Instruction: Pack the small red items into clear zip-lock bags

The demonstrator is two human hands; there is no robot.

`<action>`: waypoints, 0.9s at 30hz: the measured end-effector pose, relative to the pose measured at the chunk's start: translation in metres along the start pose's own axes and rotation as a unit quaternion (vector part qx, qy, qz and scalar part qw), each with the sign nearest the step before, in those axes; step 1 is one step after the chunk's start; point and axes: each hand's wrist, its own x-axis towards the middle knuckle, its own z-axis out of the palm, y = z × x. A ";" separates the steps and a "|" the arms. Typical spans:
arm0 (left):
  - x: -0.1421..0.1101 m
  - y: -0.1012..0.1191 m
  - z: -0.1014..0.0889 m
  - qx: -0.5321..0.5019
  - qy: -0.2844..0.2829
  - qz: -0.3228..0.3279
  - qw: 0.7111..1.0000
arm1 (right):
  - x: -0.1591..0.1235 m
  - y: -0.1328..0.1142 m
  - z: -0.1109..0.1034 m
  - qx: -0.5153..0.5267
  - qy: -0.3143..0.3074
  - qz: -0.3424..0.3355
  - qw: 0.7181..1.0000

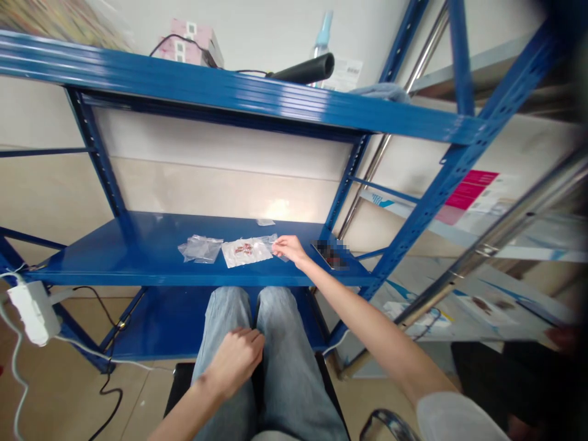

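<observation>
On the blue steel shelf (114, 260) lies a white-backed plastic bag (245, 252) holding small reddish-brown pieces. My right hand (289, 249) reaches over the shelf, its fingertips pinching the bag's right corner. A crumpled clear plastic bag (201, 248) lies to the left of it, apart from my hand. A phone (329, 255) with a blurred screen sits just right of my right hand, not touching it. My left hand (234, 361) rests on the knee of my light-blue jeans (275, 380) and holds nothing.
Blue upright posts (98, 153) and an upper shelf (229, 82) frame the view, with a pink box (188, 44) and a black tube (305, 68) on top. A white power strip (34, 312) and cables (108, 392) sit at the lower left. A steel pole (491, 257) crosses the right.
</observation>
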 end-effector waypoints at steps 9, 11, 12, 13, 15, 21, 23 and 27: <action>-0.002 0.006 -0.009 0.036 -0.054 0.059 0.996 | 0.088 -0.026 0.008 -0.200 -0.084 0.019 0.976; -0.003 0.008 -0.011 0.034 -0.055 0.059 0.996 | 0.096 -0.031 0.013 -0.229 -0.099 0.017 0.968; -0.003 0.008 -0.012 0.033 -0.055 0.059 0.996 | 0.098 -0.034 0.015 -0.239 -0.107 0.015 0.965; -0.003 0.008 -0.013 0.033 -0.055 0.059 0.996 | 0.101 -0.038 0.018 -0.248 -0.114 0.013 0.962; -0.002 0.007 -0.014 0.033 -0.055 0.060 0.996 | 0.104 -0.044 0.022 -0.262 -0.126 0.011 0.957; 0.000 0.004 -0.017 0.040 -0.054 0.056 0.996 | 0.104 -0.052 0.024 -0.288 -0.152 0.020 0.945; 0.000 0.004 -0.019 0.039 -0.054 0.056 0.996 | 0.103 -0.052 0.023 -0.290 -0.157 0.022 0.944; 0.000 0.003 -0.022 0.034 -0.056 0.046 0.997 | 0.108 -0.051 0.021 -0.287 -0.153 0.018 0.945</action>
